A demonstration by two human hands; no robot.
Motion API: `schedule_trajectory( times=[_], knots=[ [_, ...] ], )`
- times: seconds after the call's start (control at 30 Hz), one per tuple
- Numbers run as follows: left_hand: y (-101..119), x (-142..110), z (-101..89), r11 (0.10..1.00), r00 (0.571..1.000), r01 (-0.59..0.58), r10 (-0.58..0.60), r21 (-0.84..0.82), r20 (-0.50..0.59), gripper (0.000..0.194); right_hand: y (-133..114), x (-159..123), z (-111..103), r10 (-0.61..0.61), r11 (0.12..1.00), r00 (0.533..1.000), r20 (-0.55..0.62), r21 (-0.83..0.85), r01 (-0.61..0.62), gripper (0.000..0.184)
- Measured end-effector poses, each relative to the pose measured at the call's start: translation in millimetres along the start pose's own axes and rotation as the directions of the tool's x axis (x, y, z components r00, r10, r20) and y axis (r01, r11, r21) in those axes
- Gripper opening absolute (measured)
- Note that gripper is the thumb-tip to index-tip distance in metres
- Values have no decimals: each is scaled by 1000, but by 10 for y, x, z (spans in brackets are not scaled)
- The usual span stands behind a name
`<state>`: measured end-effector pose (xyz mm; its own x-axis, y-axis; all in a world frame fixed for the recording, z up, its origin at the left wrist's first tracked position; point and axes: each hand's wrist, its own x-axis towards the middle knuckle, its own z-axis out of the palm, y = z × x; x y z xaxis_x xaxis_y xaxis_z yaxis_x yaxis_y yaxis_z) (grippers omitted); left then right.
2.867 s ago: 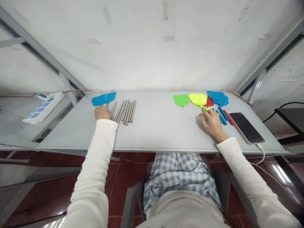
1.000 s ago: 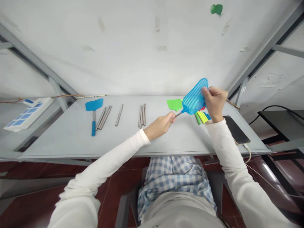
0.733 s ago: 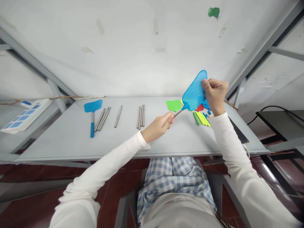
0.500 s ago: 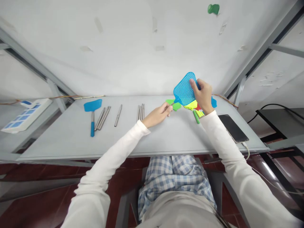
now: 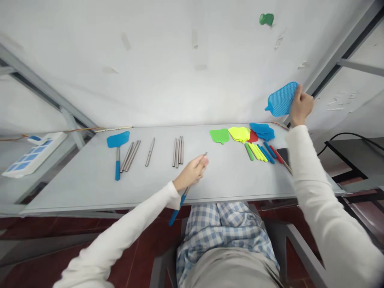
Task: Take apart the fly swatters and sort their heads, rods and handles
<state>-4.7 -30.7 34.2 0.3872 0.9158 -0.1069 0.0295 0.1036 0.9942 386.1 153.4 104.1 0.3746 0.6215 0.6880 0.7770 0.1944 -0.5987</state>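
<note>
My left hand [image 5: 192, 174] is closed round a thin metal rod with a blue handle [image 5: 177, 210], held slanting over the table's front edge; the rod's tip pokes out above the fingers. High at the right, my right hand [image 5: 301, 106] pinches the edge of a blue fly swatter head [image 5: 281, 100], its short neck pointing left. Rod and head are apart. Below the right hand lie blue swatter heads [image 5: 262, 131], yellow heads [image 5: 239, 134], a red head [image 5: 253, 136] and a green head [image 5: 219, 136]. Handle grips [image 5: 257, 153] in green, yellow, blue and red lie in front of them.
On the grey table [image 5: 225, 180], a blue fly swatter [image 5: 117, 154] lies at the left. Metal rods [image 5: 132, 156] are beside it, with a single rod [image 5: 150, 152] and another group of rods [image 5: 178, 152] nearer the middle. A power strip [image 5: 34, 154] sits far left. My right sleeve partly covers a phone [image 5: 282, 154].
The blue swatter head has come off the rod. My right hand has carried it up and to the right, while my left hand has moved down and toward me with the rod.
</note>
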Motion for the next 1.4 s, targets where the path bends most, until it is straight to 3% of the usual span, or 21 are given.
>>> schedule_trajectory(
  times=[0.03,0.1,0.17,0.27,0.33,0.4,0.53,0.63,0.77,0.87,0.93,1.03,1.07,1.13,1.17,1.23,1.3,1.33,1.4],
  knots=[
    [37,-58,-92,995,999,38,-39,-96,-9,47,130,75,-66,92,992,996,22,-93,-90,60],
    [159,-93,-235,955,998,63,-67,-290,-6,48,295,112,-101,187,957,974,126,-248,-151,57],
    [301,-44,-310,892,997,81,-76,-445,29,52,368,55,-17,174,943,931,319,-327,-64,46],
    [458,70,-337,798,987,160,-138,-581,82,65,446,-34,199,162,930,816,554,-362,61,41],
    [506,117,-342,752,982,176,-177,-635,62,69,517,-50,321,172,921,760,627,-376,101,47],
    [522,136,-351,726,979,168,-203,-667,26,69,586,-54,401,152,898,735,661,-403,177,53],
    [533,172,-361,713,975,159,-220,-683,-2,58,661,-132,472,161,726,656,738,-539,428,51],
    [534,248,-340,721,979,144,-203,-678,-8,36,700,-244,491,160,632,662,733,-591,501,48],
    [496,360,-273,741,985,41,-143,-670,-99,16,688,-362,518,68,631,727,683,-594,499,48],
    [458,391,-185,773,988,-27,-77,-634,-136,23,436,-498,532,5,710,747,665,-528,466,44],
    [450,391,-112,793,990,-64,-27,-606,-141,25,104,-689,505,-73,809,709,701,-374,453,39],
    [486,388,-5,795,979,-163,59,-584,-193,26,-533,-1158,378,-296,929,566,769,96,357,35],
    [511,388,26,789,970,-204,84,-579,-229,25,-743,-1345,320,-367,925,520,771,247,287,36],
    [573,386,80,772,943,-288,126,-566,-309,24,-1106,-1715,207,-511,857,364,778,493,150,37],
    [605,384,102,761,926,-331,148,-557,-348,22,-1246,-1883,164,-544,829,319,776,555,65,40],
    [659,378,141,742,887,-413,195,-528,-419,17,-1438,-2155,117,-563,798,273,780,599,-66,42],
    [683,373,178,740,855,-466,235,-486,-462,9,-1524,-2324,121,-539,791,249,804,585,-178,41],
    [679,372,197,743,843,-482,250,-464,-476,9,-1538,-2369,135,-522,787,262,812,577,-219,42],
    [634,375,245,756,843,-483,266,-442,-467,24,-1535,-2391,170,-470,776,359,806,572,-267,42]
  ],
)
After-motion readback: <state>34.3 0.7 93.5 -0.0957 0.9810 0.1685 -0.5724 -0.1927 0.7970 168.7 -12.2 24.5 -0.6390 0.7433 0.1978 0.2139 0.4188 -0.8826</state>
